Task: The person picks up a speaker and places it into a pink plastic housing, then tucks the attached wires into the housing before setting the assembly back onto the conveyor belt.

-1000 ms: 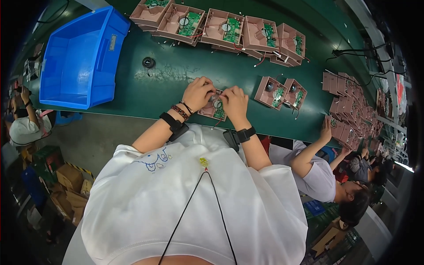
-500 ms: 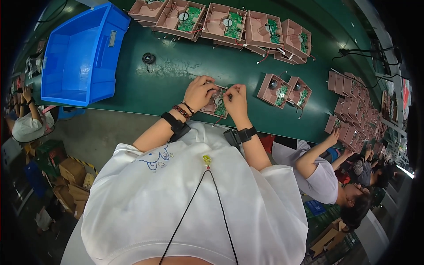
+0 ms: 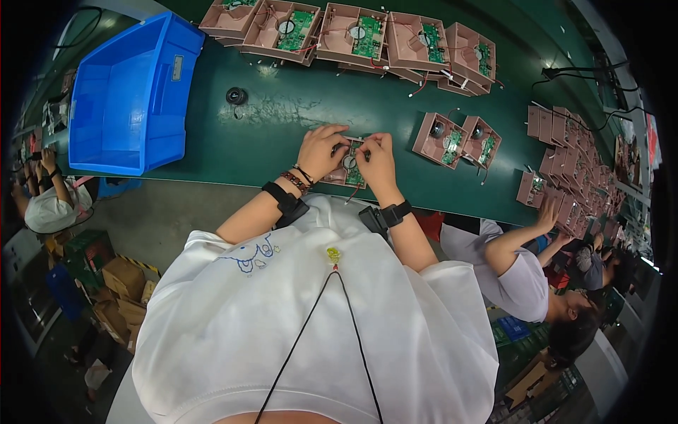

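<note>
Two hands of ours meet over one small pink box (image 3: 333, 177) on the green table (image 3: 261, 152), straight ahead of our chest at twelve o'clock. Our left hand (image 3: 320, 153) covers the box's ten o'clock corner, its fingers bent inward; a dark round part shows beside them, though we cannot tell whether they pinch it or only press on it. Our right hand (image 3: 379, 165) comes over the two o'clock side, thumb and forefinger drawn together; anything between those tips is too small for us to make out. From the right fingers, the green circuit board (image 3: 355, 174) lies toward seven o'clock; from the left ones, toward five, so the right hand is the nearer to it. The board's long axis runs roughly from twelve to six, while our left hand hides too much of the box for us to judge its longer side. A red wire (image 3: 351, 195) trails out at six o'clock. Away from the box, a loose black speaker (image 3: 236, 95) sits at ten o'clock, and two similar boxes stand between two and three.
</note>
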`<state>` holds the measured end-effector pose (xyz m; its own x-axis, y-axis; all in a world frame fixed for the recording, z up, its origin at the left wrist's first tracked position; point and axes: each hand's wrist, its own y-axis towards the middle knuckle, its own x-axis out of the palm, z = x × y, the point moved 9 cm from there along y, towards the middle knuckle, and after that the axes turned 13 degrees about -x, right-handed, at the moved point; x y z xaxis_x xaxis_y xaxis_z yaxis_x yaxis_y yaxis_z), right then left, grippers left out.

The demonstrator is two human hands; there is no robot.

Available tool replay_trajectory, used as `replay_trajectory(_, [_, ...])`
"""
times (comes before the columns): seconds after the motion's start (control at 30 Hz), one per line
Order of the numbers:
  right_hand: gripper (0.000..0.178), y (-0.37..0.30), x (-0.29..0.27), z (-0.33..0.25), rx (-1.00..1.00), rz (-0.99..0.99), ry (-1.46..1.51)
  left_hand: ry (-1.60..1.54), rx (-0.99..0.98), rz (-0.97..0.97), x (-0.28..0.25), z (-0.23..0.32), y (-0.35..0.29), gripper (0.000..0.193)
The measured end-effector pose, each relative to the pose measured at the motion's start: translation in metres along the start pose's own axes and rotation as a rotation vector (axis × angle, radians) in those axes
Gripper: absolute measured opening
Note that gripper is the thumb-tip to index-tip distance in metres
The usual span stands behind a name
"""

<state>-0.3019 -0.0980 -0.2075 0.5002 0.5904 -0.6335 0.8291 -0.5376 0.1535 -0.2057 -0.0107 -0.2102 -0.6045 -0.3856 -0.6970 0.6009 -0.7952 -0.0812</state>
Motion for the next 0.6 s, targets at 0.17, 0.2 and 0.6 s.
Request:
replay_trajectory(0.17, [0.010,0.001,0.002,-0.002,-0.006,-0.007,-0.002,0.019,0.047,0.021,0.000,0.001,-0.002,0.010])
replay_trajectory(0.2, [0.010,0.002,0.003,-0.002,0.010,-0.008,-0.033,0.034,0.040,0.027,-0.001,0.000,-0.002,0.012])
replay_trajectory(0.6, [0.010,0.006,0.001,-0.007,-0.033,-0.031,-0.124,0.296,0.027,0.028,-0.033,0.013,-0.015,0.025])
